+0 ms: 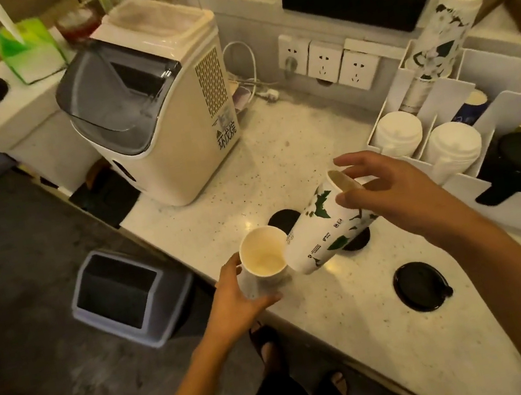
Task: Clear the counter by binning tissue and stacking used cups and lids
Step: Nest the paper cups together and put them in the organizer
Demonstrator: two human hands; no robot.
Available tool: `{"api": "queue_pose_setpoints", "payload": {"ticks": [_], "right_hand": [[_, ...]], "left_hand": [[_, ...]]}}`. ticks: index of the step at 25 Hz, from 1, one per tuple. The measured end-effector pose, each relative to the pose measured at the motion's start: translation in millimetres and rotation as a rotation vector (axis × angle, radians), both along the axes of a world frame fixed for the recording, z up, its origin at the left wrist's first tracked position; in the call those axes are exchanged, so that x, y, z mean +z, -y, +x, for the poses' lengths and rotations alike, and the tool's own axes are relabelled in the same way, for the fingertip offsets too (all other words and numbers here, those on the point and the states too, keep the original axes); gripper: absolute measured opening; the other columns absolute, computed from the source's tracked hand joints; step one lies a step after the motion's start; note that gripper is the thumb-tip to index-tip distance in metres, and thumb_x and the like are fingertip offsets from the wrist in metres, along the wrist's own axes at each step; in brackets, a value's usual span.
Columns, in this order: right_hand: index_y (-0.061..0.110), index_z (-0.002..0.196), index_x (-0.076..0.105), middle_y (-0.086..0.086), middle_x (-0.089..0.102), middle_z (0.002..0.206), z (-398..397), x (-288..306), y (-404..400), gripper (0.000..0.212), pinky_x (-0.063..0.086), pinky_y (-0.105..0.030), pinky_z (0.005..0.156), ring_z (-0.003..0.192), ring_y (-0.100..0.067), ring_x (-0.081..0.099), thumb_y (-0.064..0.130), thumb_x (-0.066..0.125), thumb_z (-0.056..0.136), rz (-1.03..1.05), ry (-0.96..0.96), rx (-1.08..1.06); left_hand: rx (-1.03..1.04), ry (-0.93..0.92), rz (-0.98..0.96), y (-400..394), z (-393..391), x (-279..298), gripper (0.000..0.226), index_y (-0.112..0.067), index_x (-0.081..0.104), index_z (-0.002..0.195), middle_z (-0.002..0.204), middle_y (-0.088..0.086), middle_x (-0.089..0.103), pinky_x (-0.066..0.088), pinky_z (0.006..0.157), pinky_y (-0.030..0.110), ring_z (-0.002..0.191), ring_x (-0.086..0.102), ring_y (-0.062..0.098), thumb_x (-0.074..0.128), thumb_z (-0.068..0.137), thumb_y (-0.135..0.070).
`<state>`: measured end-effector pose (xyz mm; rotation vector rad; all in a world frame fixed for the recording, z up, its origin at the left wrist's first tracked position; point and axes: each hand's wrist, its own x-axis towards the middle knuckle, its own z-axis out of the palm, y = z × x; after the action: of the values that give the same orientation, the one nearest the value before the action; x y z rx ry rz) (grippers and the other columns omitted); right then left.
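Observation:
My left hand (238,297) grips a white paper cup (264,256) standing upright near the counter's front edge, its mouth open to me. My right hand (387,192) holds a taller white cup with green leaf print (322,231) by its rim, tilted so that its base points at the upright cup's mouth and touches its rim. One black lid (421,285) lies flat on the counter to the right. Two more black lids (285,219) (358,239) lie partly hidden behind and under the tilted cup.
A grey bin (122,293) with an open top stands on the floor left of the counter. A cream ice maker (153,111) occupies the counter's back left. White dividers (444,102) at the right hold stacked cups and lids. Wall sockets (325,60) are behind.

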<state>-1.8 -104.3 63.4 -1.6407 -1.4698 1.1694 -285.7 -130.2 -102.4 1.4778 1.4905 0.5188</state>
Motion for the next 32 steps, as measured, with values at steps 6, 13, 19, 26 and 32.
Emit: {"api": "queue_pose_setpoints", "payload": {"ticks": [6, 13, 19, 26, 32], "right_hand": [[0.049, 0.124, 0.055, 0.019, 0.057, 0.129, -23, 2, -19, 0.054, 0.05, -0.027, 0.079, 0.109, -0.004, 0.059, 0.047, 0.075, 0.074, 0.063, 0.081, 0.034], [0.047, 0.131, 0.05, 0.02, 0.049, 0.129, -53, -9, -30, 0.064, 0.042, -0.006, 0.066, 0.105, 0.004, 0.051, 0.046, 0.077, 0.072, 0.125, 0.223, 0.15], [0.049, 0.141, 0.031, 0.026, 0.03, 0.139, -76, -22, -25, 0.084, 0.044, -0.015, 0.08, 0.105, 0.006, 0.044, 0.055, 0.073, 0.068, 0.158, 0.419, 0.453], [0.039, 0.144, 0.033, 0.014, 0.029, 0.145, -100, -43, -21, 0.082, 0.052, -0.033, 0.09, 0.126, -0.012, 0.041, 0.055, 0.07, 0.072, 0.217, 0.534, 0.64], [0.032, 0.147, 0.032, 0.008, 0.026, 0.146, -105, -75, -16, 0.082, 0.041, -0.025, 0.087, 0.131, -0.015, 0.035, 0.049, 0.07, 0.077, 0.172, 0.546, 0.622]], "left_hand": [[0.066, 0.161, 0.095, -14, 20, -9, 0.111, -0.044, 0.025, 0.143, 0.132, -0.028, 0.049, 0.047, 0.089, 0.011, 0.12, 0.05, -0.01, 0.093, 0.056, -0.044], [0.133, 0.187, 0.151, -14, 22, -9, 0.088, -0.065, 0.036, 0.128, 0.124, -0.04, 0.056, 0.053, 0.088, 0.022, 0.114, 0.057, -0.01, 0.088, 0.058, -0.053], [0.152, 0.29, 0.158, -8, 23, -16, 0.084, -0.052, 0.044, 0.135, 0.129, -0.027, 0.061, 0.053, 0.085, 0.012, 0.116, 0.061, -0.002, 0.09, 0.065, -0.049], [0.197, 0.32, 0.153, -6, 28, -18, 0.077, -0.05, 0.048, 0.133, 0.125, -0.024, 0.064, 0.053, 0.085, 0.013, 0.114, 0.062, -0.002, 0.087, 0.067, -0.055], [0.186, 0.288, 0.17, -5, 27, -21, 0.07, -0.045, 0.051, 0.13, 0.122, -0.023, 0.065, 0.057, 0.083, 0.019, 0.111, 0.064, 0.0, 0.084, 0.07, -0.052]]}}
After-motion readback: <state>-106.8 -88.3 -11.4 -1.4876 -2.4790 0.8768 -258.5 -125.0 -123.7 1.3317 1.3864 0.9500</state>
